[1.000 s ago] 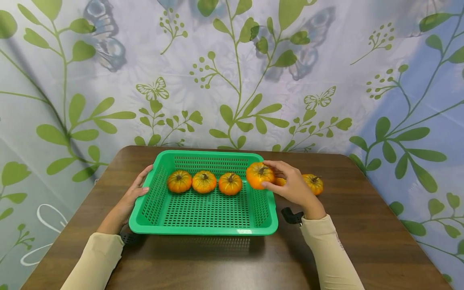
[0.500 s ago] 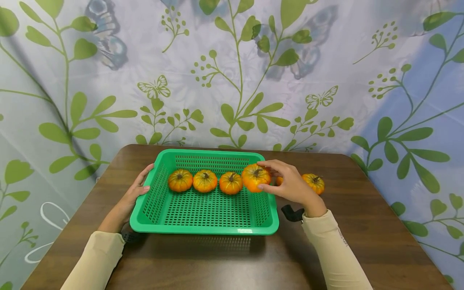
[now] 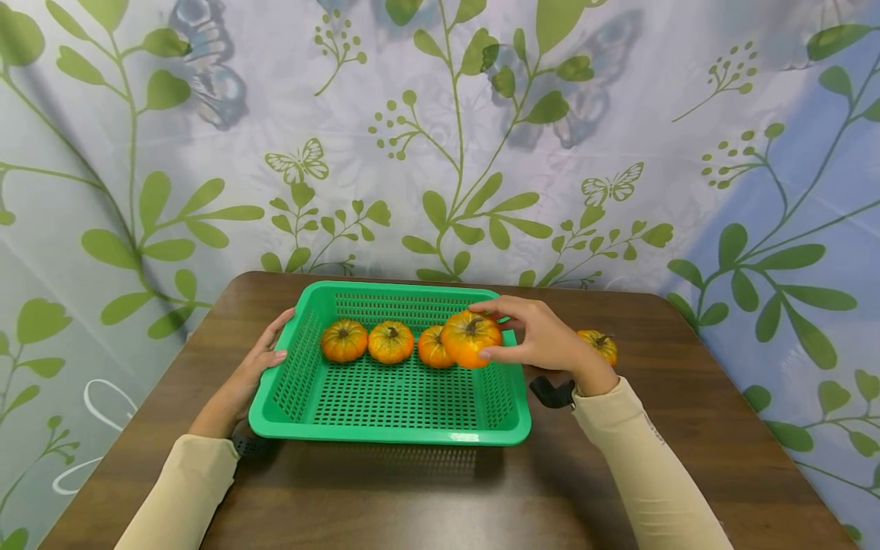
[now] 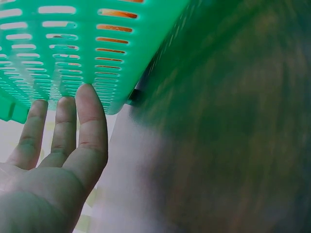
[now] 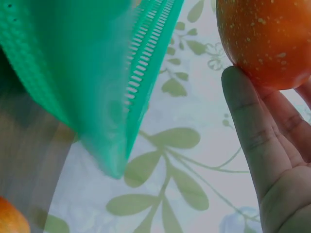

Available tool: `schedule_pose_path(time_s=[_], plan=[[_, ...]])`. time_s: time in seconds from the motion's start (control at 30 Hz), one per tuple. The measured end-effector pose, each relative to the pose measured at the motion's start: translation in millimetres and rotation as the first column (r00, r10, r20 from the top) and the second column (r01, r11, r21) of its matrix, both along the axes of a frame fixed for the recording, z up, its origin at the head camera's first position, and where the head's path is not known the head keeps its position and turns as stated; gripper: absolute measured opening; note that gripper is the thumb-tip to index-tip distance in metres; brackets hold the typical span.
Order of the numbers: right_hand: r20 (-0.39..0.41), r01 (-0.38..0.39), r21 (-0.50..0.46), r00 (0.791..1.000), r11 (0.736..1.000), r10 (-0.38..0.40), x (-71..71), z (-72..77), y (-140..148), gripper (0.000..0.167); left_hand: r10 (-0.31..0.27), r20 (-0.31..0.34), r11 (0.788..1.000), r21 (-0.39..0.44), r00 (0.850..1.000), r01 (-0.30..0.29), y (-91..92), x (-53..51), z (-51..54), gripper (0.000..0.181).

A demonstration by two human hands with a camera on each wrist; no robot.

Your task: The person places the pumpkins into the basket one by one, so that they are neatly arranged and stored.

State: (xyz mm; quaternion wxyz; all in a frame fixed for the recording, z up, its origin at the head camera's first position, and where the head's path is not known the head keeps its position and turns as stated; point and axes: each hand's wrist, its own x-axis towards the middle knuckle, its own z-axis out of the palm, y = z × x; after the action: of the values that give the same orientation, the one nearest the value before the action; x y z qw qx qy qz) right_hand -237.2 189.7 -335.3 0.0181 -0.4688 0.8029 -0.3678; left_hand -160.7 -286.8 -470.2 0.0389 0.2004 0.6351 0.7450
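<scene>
In the head view my right hand (image 3: 532, 336) pinches a small orange pumpkin (image 3: 471, 338) between thumb and fingers, over the right part of the green plastic basket (image 3: 392, 438). The right wrist view shows the thumb and fingertips against the underside of that pumpkin (image 5: 272, 43). Three more pumpkins stand in a row inside the basket: a left one (image 3: 344, 341), a middle one (image 3: 391, 341) and a right one (image 3: 433, 347), which the held pumpkin partly covers. My left hand (image 3: 250, 374) touches the basket's left side, its straight fingers (image 4: 91, 114) against the slotted outer wall.
Another pumpkin (image 3: 598, 345) lies on the brown wooden table (image 3: 660, 428), right of the basket and partly behind my right hand. A curtain (image 3: 440, 137) printed with leaves and butterflies hangs behind the table's far edge. Dark wrist cameras (image 3: 552, 393) sit at both wrists.
My right hand has carried the held pumpkin leftward from the basket's right rim to further inside, overlapping the rightmost pumpkin in the row. The left hand stays at the basket's left side.
</scene>
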Motion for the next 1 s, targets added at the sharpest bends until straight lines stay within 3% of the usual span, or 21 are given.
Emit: schedule_pose_path(time_s=[0.53, 1.0], plan=[[0.086, -0.087, 0.041, 0.993, 0.995, 0.083, 2.1, 20.2, -27, 0.061, 0.000, -0.010, 1.000, 0.016, 1.000, 0.000, 4.5, 4.3, -1.9, 0.063], [0.147, -0.132, 0.066, 0.982, 0.989, 0.121, 3.4, 5.4, -68, 0.058, -0.019, -0.033, 1.000, 0.019, 0.999, 0.020, 1.3, 9.0, -4.5, 0.064]])
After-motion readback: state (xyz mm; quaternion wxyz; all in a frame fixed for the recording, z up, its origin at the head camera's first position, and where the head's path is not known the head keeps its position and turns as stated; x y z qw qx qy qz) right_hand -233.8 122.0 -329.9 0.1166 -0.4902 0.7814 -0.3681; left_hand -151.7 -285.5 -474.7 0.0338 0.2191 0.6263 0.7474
